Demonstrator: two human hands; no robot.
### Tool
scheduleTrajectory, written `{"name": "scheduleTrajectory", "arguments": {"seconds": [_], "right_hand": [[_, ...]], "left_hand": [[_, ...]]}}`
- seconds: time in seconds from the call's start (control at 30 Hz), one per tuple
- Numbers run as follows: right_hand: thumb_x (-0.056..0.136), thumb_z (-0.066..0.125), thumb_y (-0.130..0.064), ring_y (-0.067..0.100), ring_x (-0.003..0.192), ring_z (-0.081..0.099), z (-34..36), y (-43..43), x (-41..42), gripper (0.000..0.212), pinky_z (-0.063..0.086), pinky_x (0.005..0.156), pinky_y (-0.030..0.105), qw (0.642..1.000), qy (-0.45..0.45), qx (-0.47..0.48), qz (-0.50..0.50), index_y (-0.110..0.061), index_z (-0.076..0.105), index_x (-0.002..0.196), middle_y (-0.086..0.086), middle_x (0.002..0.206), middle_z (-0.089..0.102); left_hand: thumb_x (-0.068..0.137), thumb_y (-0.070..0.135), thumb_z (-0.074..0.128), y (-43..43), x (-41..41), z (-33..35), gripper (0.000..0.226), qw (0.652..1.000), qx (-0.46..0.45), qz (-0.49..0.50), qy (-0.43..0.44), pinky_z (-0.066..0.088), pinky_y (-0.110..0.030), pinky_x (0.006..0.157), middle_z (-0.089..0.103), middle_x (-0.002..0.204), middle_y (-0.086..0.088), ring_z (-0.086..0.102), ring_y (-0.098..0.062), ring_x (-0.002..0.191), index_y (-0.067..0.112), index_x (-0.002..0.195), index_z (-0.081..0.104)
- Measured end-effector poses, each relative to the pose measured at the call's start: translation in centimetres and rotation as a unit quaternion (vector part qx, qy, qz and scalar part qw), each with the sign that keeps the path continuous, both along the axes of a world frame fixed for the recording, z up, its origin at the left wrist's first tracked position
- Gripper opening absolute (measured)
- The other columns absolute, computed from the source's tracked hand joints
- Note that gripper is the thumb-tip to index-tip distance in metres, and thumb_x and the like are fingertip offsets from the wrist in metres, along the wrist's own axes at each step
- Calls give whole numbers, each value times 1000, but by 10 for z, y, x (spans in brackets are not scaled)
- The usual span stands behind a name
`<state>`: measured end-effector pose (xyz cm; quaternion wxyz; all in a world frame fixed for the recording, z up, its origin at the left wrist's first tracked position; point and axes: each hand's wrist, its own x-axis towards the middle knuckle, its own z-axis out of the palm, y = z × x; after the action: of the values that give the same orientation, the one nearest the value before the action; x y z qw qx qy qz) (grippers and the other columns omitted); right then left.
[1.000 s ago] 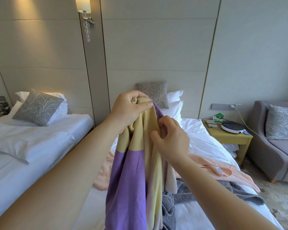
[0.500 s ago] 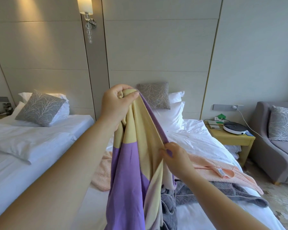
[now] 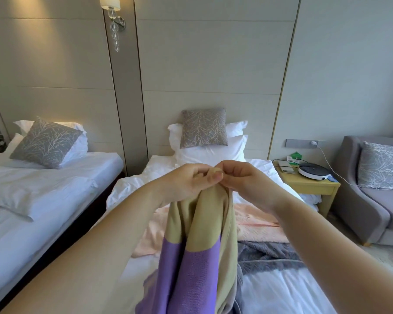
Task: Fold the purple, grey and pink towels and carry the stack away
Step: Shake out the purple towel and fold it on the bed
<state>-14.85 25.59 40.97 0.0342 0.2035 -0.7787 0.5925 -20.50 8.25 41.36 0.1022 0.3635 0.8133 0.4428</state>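
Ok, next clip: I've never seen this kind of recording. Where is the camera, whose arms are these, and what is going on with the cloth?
There is no machine here. The camera sits on a person's head and looks forward and down, so the two bare arms reaching in from the bottom are that person's own. The left hand and right hand meet in the middle, and the fingers of both pinch the top edge of the purple towel, which has a tan band and hangs down from them. Below it is a white bed. On it lie the pink towel, spread out, and the grey towel, crumpled, nearer the camera. Neither is folded yet.
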Motion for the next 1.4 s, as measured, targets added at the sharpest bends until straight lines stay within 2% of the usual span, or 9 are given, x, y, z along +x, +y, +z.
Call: {"name": "scheduleTrajectory", "arguments": {"seconds": [0.1,0.27,0.33,0.57,0.7,0.93,1.17,1.3,1.4], "right_hand": [[96,51,-10,13,84,55,-11,8,0,14,42,79,29,998,16,43,-42,-9,64,92,4,88,63],[77,59,0,19,73,46,-30,5,4,24,39,68,34,997,53,3,-60,-21,56,90,1,82,54],[71,57,-3,22,70,40,-40,4,3,20,33,66,38,995,50,1,-83,-18,51,85,10,78,46],[67,53,-7,7,72,51,-57,6,-3,12,42,73,17,974,84,174,-118,-10,62,75,6,79,58],[78,57,2,13,79,53,-41,11,-7,8,40,77,17,958,100,221,-151,-5,60,75,3,86,53],[78,47,-12,11,62,38,54,0,-6,13,32,57,15,830,401,181,-344,-10,53,66,1,78,41],[75,56,-11,24,69,47,-21,32,-6,21,38,62,32,886,85,348,-294,-16,46,57,0,68,45],[80,54,-5,4,57,44,-6,36,5,26,33,54,16,959,59,99,-259,-22,59,61,-14,61,49],[78,48,-6,10,69,46,19,29,15,15,34,64,23,984,46,2,-172,-12,60,71,-2,71,53]], "left_hand": [[66,73,66,-1,-3,3,71,998,-32,25,40,26,-16,54,31,64,6,31,-7,58,4,72,49],[78,31,76,1,1,21,15,996,-6,21,85,49,-36,73,70,86,-10,59,-16,75,19,85,71],[78,24,77,1,3,30,7,992,29,40,116,47,-25,66,68,76,4,58,-9,69,25,80,70],[81,19,73,-13,0,48,6,985,100,75,121,40,-29,71,61,76,-1,52,-13,72,17,85,69],[84,14,70,-15,-2,54,6,964,125,116,202,38,-8,72,64,81,12,54,4,73,18,88,69],[88,26,62,-19,-23,81,12,852,220,322,351,40,-26,68,62,82,6,54,-15,76,19,97,66],[85,21,63,-23,-36,60,10,852,233,356,305,41,-24,72,62,86,6,56,-17,84,17,94,66],[86,25,62,-33,-49,35,12,868,154,421,213,46,-33,78,63,91,1,59,-27,94,19,96,64],[83,36,68,-27,-46,17,34,927,26,337,163,38,-24,80,62,113,4,56,-18,107,19,112,62]]}}
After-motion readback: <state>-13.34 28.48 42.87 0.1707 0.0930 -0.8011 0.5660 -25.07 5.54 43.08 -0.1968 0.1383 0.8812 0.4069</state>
